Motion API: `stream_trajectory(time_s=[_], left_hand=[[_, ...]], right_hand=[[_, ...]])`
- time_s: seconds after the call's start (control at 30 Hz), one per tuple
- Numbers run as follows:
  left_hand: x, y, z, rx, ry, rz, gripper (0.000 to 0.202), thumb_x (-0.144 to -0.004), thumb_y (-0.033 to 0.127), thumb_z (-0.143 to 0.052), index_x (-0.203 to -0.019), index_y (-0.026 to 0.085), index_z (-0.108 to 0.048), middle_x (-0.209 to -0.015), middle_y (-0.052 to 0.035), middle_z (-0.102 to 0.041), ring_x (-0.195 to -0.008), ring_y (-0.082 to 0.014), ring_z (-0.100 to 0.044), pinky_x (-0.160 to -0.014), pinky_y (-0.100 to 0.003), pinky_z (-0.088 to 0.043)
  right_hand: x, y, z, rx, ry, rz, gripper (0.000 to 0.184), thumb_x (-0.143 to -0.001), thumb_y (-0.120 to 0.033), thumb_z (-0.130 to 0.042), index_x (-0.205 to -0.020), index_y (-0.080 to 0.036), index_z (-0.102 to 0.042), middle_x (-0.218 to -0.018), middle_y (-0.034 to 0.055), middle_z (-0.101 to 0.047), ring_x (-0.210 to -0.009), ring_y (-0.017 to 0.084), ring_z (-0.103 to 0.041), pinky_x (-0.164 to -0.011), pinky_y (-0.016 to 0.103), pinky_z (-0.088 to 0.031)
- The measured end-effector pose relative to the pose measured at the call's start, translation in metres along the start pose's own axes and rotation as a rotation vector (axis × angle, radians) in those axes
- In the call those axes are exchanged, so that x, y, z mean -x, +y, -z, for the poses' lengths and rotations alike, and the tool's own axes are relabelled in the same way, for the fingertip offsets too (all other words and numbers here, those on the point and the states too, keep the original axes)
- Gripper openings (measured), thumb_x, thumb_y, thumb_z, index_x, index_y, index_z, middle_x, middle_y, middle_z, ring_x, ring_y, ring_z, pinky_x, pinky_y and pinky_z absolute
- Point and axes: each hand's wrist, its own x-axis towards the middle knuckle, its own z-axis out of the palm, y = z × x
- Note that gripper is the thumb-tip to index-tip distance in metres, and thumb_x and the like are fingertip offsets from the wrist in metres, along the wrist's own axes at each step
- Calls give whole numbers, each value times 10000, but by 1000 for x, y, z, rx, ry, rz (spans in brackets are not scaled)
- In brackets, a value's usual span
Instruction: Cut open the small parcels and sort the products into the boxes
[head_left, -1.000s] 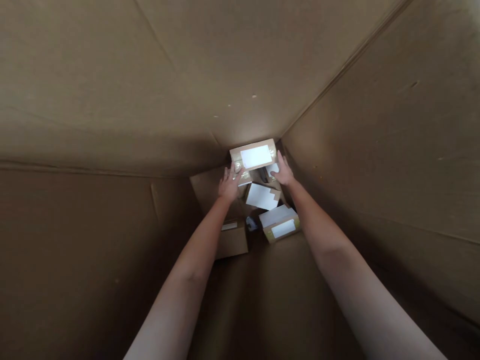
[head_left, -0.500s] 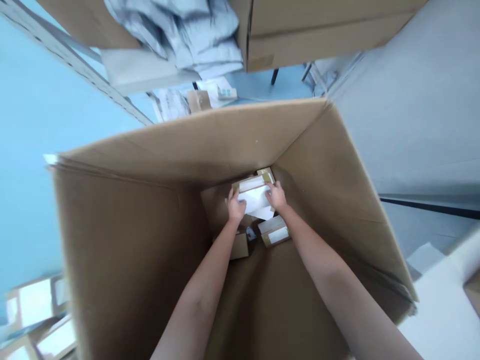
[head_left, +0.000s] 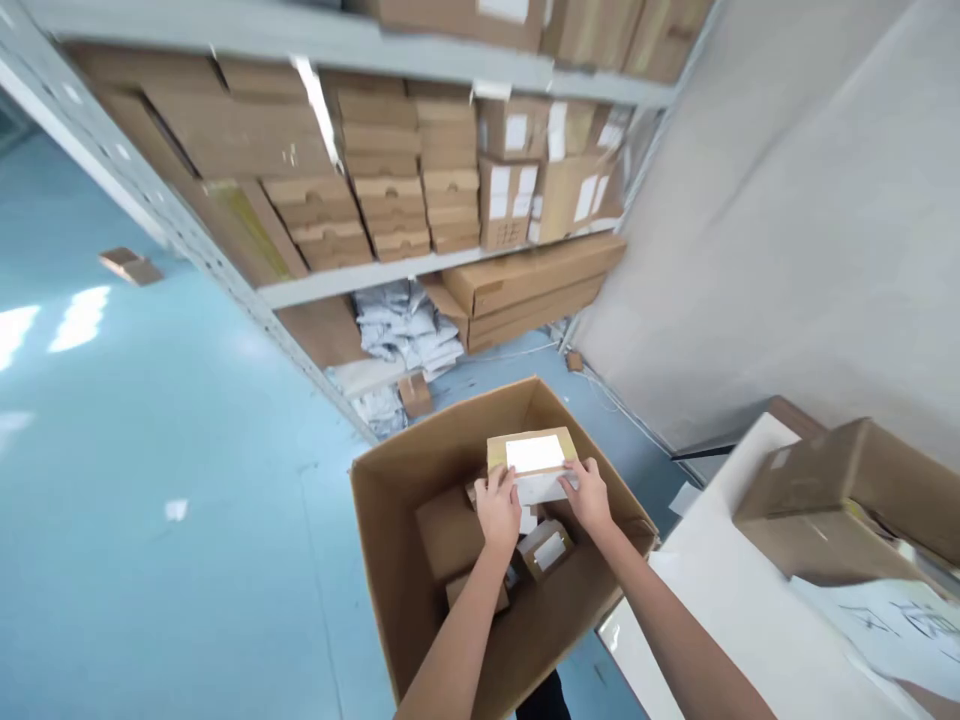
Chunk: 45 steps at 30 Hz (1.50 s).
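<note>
A small cardboard box (head_left: 496, 452) with a white label on top is held between my two hands, up near the rim of a large open carton (head_left: 390, 545). My left hand (head_left: 499, 508) grips its left end, fingers on the near edge. At the right end my right hand (head_left: 589, 497) is closed on the same box. Below, inside the carton, lie another labelled small box (head_left: 546, 550) and a plain brown box (head_left: 491, 598) partly behind my left forearm. The undersides of the held box and my fingertips are hidden.
Beyond the carton stands a metal shelf rack (head_left: 420, 265) stacked with brown boxes and grey plastic parcels (head_left: 409, 325). To the right, a white table (head_left: 742, 560) bears an open carton (head_left: 840, 500). A pale wall (head_left: 720, 230) closes the right side.
Both hands have lifted the labelled box from deep in the carton up toward its rim. My view has drawn back and up, now showing the shelves, floor and table.
</note>
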Motion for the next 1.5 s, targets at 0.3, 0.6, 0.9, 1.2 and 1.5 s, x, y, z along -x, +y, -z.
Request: stream_trajectory(time_s=[0.3, 0.6, 0.9, 1.2, 1.5], left_hand=[[26, 160, 46, 139, -127, -445, 489, -941, 142, -500, -1333, 335, -719, -1326, -82, -705, -1089, -315, -624, -992, -527, -547], [141, 309, -17, 136, -474, -835, 440, -923, 131, -539, -1277, 296, -743, -1333, -73, -693, -1113, -301, -600, -999, -467, -543], [284, 411, -130, 106, -676, -942, 464, -887, 100, -554, -1256, 307, -743, -1362, -64, -666, -1201, -283, -596, -1063, -452, -549], [403, 399, -182, -424, -999, -724, 566, -991, 433, -511, -1492, 171, -535, -1683, -163, -370, -1598, -336, -230, -1147, -481, -464], [397, 415, -211, -466, -1069, -713, 1201, -796, 583, -766, -1664, 79, -107, -1745, -244, -124, -1625, -380, -48, -1257, -467, -338]], right_hand=[[116, 0, 169, 104, 415, -251, 168, -939, -298, -571, -1077, -297, -667, -994, 69, -562, -834, 287, -683, -751, 431, -597], [301, 81, 269, 241, 547, -643, 164, -938, -265, -610, -1086, -250, -678, -966, 46, -556, -769, 219, -631, -744, 341, -551], [457, 187, 298, 278, 488, -979, 312, -963, -196, -551, -1262, -200, -637, -1100, 114, -600, -907, 248, -658, -779, 326, -524], [539, 243, 301, -33, -108, -906, 457, -942, -144, -491, -1367, -190, -651, -1380, 144, -663, -1295, 293, -596, -1027, 365, -467], [526, 271, 293, -71, -265, -769, 931, -821, -77, -611, -1676, -201, -266, -1773, 81, -83, -1628, 360, 9, -1261, 565, -242]])
